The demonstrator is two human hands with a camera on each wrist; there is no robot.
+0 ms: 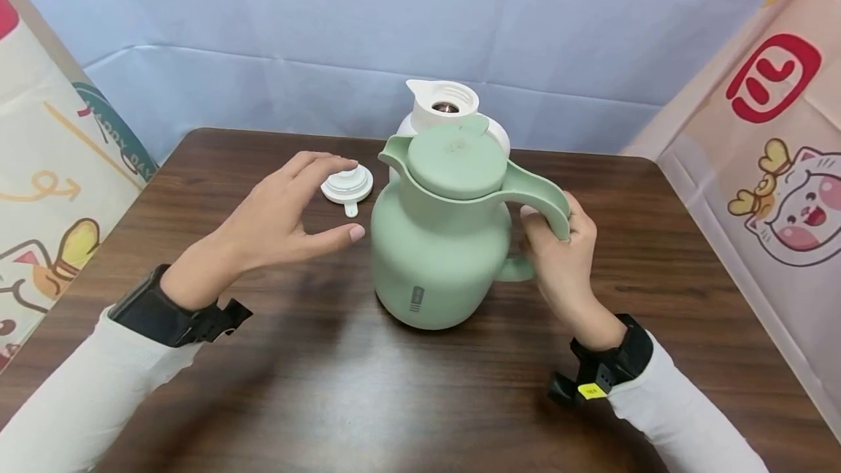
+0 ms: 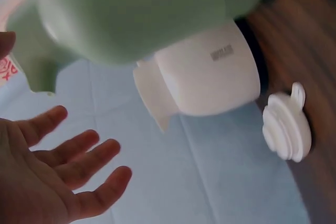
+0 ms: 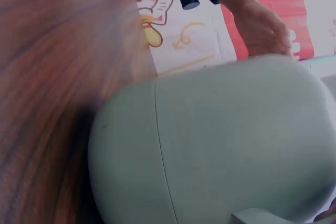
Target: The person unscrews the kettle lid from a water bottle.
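Note:
A pale green thermos jug stands upright in the middle of the head view, its lid on top and its spout pointing left. My right hand grips the jug's handle. Whether the base touches the table, I cannot tell. My left hand hovers left of the jug, fingers spread, holding nothing; in the left wrist view its fingers sit apart from the spout. Behind the green jug is a white thermos jug, partly hidden in the head view, its mouth uncovered. A white stopper lid with a small tab lies beyond the left fingers.
The dark wood table ends at a pale blue cloth backdrop. Printed cartoon sheets hang along both sides. The white jug and stopper lid stand near the table's far edge.

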